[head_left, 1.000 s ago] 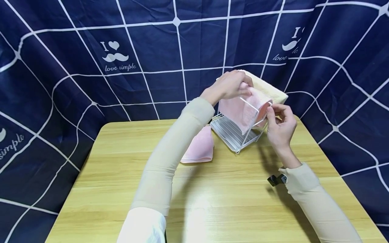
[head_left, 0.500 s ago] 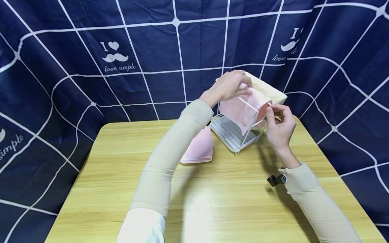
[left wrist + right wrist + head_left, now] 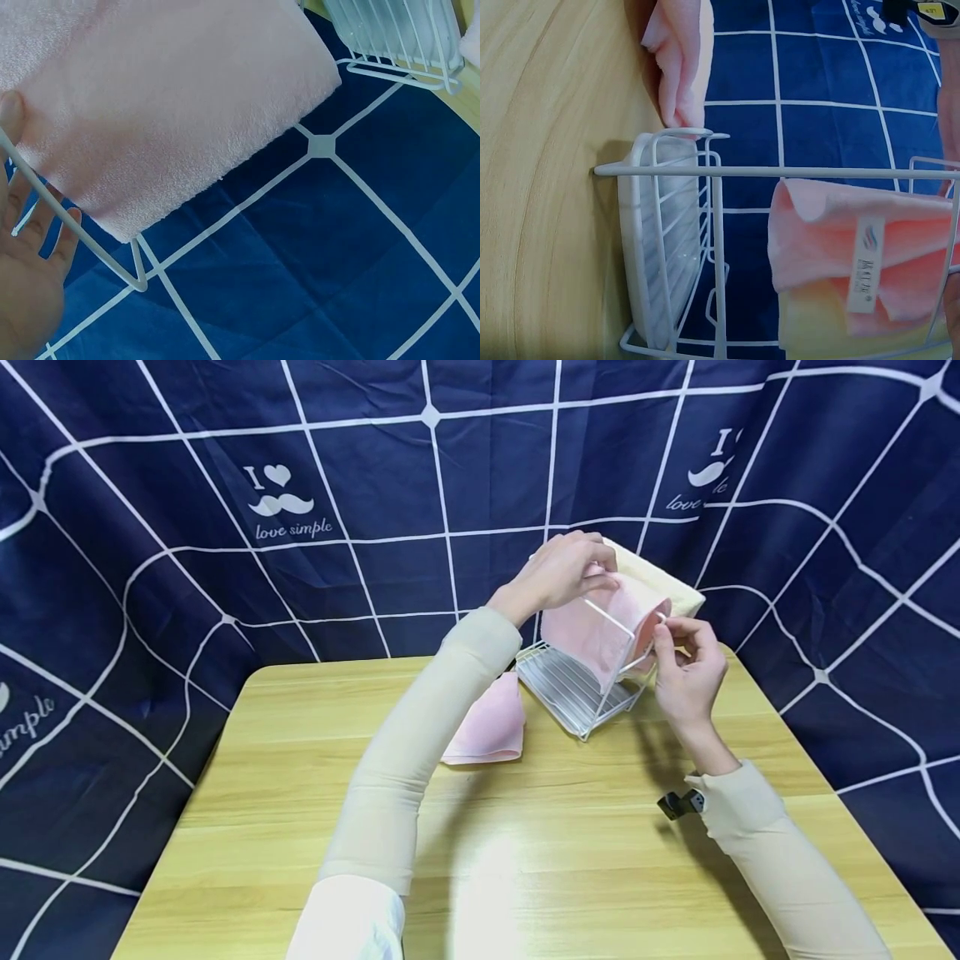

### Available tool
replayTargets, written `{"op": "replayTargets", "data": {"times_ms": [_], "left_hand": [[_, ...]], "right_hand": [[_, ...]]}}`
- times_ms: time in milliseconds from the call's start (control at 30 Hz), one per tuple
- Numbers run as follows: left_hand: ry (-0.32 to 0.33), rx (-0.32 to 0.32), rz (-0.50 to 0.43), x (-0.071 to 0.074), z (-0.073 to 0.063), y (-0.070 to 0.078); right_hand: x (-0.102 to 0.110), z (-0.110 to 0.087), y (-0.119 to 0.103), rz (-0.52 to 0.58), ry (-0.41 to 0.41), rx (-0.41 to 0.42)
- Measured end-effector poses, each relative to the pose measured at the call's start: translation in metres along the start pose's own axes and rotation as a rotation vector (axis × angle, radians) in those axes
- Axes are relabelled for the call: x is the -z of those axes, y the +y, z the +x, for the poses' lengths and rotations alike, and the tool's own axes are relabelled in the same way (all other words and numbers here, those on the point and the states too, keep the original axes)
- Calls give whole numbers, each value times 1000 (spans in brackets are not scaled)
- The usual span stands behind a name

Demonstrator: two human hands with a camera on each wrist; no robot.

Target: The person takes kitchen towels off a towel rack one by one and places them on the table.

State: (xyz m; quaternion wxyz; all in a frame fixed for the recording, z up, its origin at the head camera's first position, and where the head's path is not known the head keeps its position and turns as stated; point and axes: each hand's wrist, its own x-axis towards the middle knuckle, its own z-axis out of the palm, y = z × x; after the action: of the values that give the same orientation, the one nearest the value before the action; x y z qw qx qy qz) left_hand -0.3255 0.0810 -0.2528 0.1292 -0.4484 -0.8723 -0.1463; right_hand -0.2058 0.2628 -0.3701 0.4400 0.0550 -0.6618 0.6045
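A pink towel [image 3: 570, 631] hangs over the top wires of a white wire rack [image 3: 617, 677], with a cream towel [image 3: 660, 578] behind it. My left hand [image 3: 566, 570] holds the pink towel's upper part with bent fingers; in the left wrist view its thumb touches the cloth beside a rack wire. At the rack's near right top corner, my right hand [image 3: 690, 668] pinches the wire between thumb and forefinger, close to the towel's edge. A white label [image 3: 866, 262] shows on the pink towel in the right wrist view, where most of the right hand is out of frame.
Another folded pink towel [image 3: 491, 722] lies on the wooden table [image 3: 570, 852], left of the rack. A ribbed tray [image 3: 573, 689] forms the rack's base. Dark blue cloth [image 3: 375, 468] with white lines hangs behind and beside the table.
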Motion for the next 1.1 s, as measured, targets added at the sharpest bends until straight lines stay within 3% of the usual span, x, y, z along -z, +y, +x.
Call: {"op": "replayTargets", "data": {"times_ms": [400,833,1100], "left_hand": [[69,-11,-15,3,-8,-1],[193,-17,-35,14,-20,-8],[285,3,-79,22,-28,-14]], "right_hand": [[0,0,1,-23,-1,15],[0,0,-2,20,-1,-11],[-1,1,-1,29,-3,20]]}}
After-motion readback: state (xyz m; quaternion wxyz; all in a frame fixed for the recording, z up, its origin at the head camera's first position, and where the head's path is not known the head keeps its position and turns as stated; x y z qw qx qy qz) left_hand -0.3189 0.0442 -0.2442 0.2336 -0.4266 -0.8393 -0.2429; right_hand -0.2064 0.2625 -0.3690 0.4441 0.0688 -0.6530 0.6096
